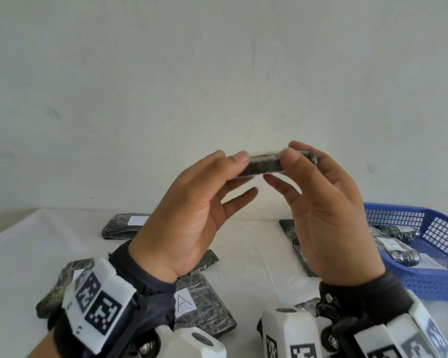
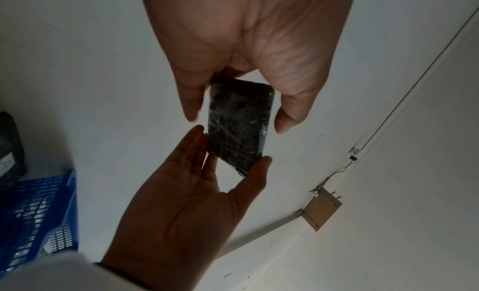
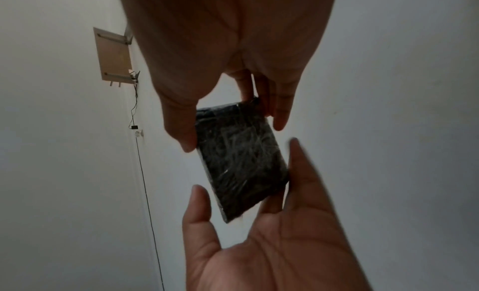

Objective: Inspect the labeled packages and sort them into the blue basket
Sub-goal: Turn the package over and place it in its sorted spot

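Observation:
A flat black wrapped package (image 1: 263, 166) is held up edge-on in front of the white wall, above the table. My left hand (image 1: 234, 171) pinches its left end between thumb and fingers. My right hand (image 1: 290, 164) pinches the right end in the same way. Its label cannot be read here. In the left wrist view the package's (image 2: 238, 139) crinkled dark face shows between both hands, and in the right wrist view the package (image 3: 243, 168) shows likewise. The blue basket (image 1: 440, 282) stands at the right on the table with labeled packages (image 1: 396, 245) inside.
More black packages lie on the white table (image 1: 256, 254): one marked A (image 1: 197, 306) in front, one at the back left (image 1: 122, 226), one at the left (image 1: 58, 285), one behind my right wrist (image 1: 292, 239). A wooden wall bracket (image 2: 321, 210) with a cable hangs high.

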